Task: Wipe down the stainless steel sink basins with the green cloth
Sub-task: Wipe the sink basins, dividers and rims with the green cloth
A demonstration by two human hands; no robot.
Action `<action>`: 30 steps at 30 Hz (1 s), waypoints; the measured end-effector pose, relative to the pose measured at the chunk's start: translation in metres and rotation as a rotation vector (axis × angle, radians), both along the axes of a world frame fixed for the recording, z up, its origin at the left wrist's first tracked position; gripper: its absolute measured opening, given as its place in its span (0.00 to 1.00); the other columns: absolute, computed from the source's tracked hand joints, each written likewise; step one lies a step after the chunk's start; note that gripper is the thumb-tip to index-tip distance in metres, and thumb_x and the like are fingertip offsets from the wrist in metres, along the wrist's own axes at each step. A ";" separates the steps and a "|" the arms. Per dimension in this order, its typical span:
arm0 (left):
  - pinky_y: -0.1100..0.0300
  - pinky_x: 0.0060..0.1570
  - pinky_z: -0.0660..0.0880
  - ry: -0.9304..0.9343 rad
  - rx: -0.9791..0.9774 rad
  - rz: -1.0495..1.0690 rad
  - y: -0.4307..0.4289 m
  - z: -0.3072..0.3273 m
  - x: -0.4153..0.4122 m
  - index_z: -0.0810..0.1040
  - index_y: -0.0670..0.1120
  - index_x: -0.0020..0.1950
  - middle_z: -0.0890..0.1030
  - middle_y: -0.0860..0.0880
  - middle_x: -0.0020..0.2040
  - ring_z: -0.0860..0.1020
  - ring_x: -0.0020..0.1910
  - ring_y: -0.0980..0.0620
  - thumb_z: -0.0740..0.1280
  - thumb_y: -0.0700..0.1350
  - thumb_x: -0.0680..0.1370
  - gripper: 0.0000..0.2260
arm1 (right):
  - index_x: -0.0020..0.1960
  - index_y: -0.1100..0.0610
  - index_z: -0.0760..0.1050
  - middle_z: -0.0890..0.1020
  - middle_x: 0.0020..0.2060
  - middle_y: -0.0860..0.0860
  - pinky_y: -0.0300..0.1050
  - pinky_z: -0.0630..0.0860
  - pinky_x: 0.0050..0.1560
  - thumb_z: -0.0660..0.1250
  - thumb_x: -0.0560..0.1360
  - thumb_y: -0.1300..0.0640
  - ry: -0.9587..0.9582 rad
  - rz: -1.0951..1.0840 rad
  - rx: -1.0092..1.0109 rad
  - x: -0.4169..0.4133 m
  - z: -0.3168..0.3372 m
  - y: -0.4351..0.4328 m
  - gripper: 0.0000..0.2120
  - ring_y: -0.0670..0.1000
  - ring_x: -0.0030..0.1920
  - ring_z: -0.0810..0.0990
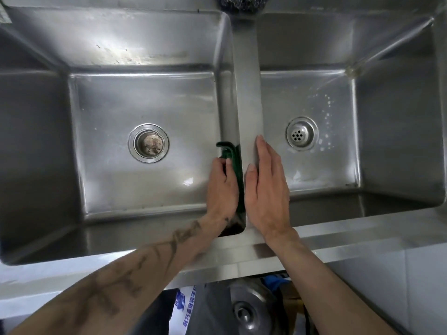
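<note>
Two stainless steel basins lie below me, the left basin (pixel 116 180) and the right basin (pixel 343 170), split by a steel divider (pixel 249 93). My left hand (pixel 221 187) grips the green cloth (pixel 229 153) and holds it against the left basin's right wall, just under the divider. Part of the cloth is hidden behind that hand and mirrored in the wall. My right hand (pixel 266 189) lies flat with straight fingers on the divider's near end, reaching over the right basin's edge.
A drain with a dirty plug (pixel 148 143) sits in the left basin; a perforated strainer (pixel 301 133) in the right. Water streams (pixel 377 55) into the right basin's far corner. A dark scouring pad (pixel 239 2) rests at the back. A metal lid (pixel 246 310) lies under the counter.
</note>
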State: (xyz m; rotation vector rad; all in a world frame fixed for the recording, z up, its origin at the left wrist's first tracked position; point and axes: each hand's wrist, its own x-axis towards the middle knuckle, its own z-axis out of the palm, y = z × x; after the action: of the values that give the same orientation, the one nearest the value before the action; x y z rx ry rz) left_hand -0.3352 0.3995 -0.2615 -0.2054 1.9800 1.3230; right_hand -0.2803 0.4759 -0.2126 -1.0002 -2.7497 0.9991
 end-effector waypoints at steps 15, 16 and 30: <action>0.48 0.52 0.79 0.076 -0.031 0.067 0.025 -0.009 -0.037 0.71 0.55 0.49 0.81 0.52 0.44 0.80 0.45 0.51 0.54 0.58 0.88 0.13 | 0.84 0.56 0.58 0.67 0.80 0.56 0.55 0.72 0.73 0.51 0.87 0.52 -0.049 0.027 0.101 0.000 0.001 0.000 0.26 0.54 0.77 0.69; 0.44 0.57 0.79 0.017 -0.081 0.032 0.027 -0.012 -0.040 0.72 0.51 0.52 0.82 0.48 0.48 0.81 0.49 0.47 0.53 0.57 0.89 0.15 | 0.84 0.56 0.58 0.68 0.79 0.56 0.54 0.72 0.73 0.52 0.87 0.52 -0.046 0.025 0.105 0.000 0.000 0.000 0.26 0.54 0.77 0.69; 0.43 0.61 0.78 -0.039 -0.125 -0.021 0.036 -0.034 -0.058 0.73 0.51 0.57 0.82 0.47 0.52 0.81 0.53 0.44 0.51 0.57 0.89 0.15 | 0.84 0.54 0.59 0.71 0.78 0.55 0.56 0.77 0.67 0.53 0.87 0.52 -0.024 0.023 0.155 0.001 -0.005 0.001 0.26 0.53 0.74 0.73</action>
State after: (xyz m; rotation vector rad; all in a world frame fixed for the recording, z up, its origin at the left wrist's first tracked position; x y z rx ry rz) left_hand -0.3931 0.4353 -0.2959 -0.2672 2.0274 1.1746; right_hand -0.2795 0.4769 -0.2172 -0.9659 -2.8122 0.7668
